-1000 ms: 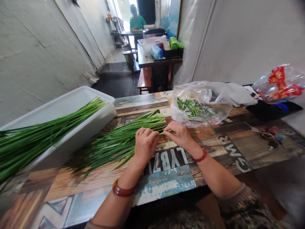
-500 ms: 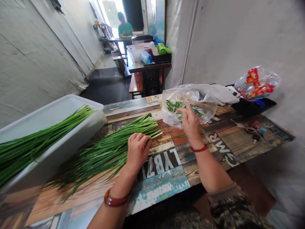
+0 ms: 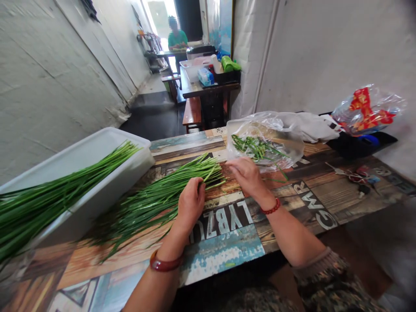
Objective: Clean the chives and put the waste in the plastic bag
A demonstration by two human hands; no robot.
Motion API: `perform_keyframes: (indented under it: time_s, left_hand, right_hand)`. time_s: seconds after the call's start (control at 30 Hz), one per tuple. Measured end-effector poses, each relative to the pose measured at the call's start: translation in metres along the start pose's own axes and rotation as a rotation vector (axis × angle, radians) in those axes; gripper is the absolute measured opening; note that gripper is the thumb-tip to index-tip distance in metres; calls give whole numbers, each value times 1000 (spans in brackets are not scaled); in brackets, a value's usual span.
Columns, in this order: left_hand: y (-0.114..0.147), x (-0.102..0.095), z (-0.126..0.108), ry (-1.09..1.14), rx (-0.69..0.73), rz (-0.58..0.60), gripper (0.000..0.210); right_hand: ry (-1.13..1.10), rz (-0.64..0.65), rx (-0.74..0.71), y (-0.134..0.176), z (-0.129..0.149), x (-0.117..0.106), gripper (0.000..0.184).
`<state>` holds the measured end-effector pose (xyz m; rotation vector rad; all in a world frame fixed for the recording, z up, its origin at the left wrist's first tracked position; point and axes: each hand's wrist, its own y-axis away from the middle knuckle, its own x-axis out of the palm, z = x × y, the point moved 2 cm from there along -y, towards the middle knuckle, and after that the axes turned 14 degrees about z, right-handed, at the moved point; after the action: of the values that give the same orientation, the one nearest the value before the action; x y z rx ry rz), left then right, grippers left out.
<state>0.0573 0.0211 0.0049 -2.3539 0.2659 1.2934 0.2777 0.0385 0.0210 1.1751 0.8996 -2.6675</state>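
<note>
A loose pile of long garlic chives lies across the table, pale stem ends to the right. My left hand is closed at the near side of this pile, with chive stalks at its thumb and fingertips. Just right of the stem ends is my right hand, fingers stretched to the left and apart from the stalks; nothing shows in it. Behind that hand, a clear plastic bag lies open with green and yellowish chive scraps inside. A few thin bits lie at the bag's near edge.
A white plastic bin at the left holds more chives. Scissors and keys lie on the patterned table at right, near a red-printed plastic bag. Farther back are a second table and a seated person.
My right hand has moved from over the plastic bag down and left toward the chive stem ends. My left hand stays by the pile. The view has shifted slightly left.
</note>
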Motion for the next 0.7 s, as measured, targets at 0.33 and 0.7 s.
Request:
perform_keyframes:
  time_s: [0.33,0.7]
  left_hand:
    - [-2,0,0,55,-8,5,11]
    - [0,5,-1,97,-158,278,13]
  right_hand:
    - [13,339,-111,5,10,34,11]
    - [-177,64,121,2,-1,35,21]
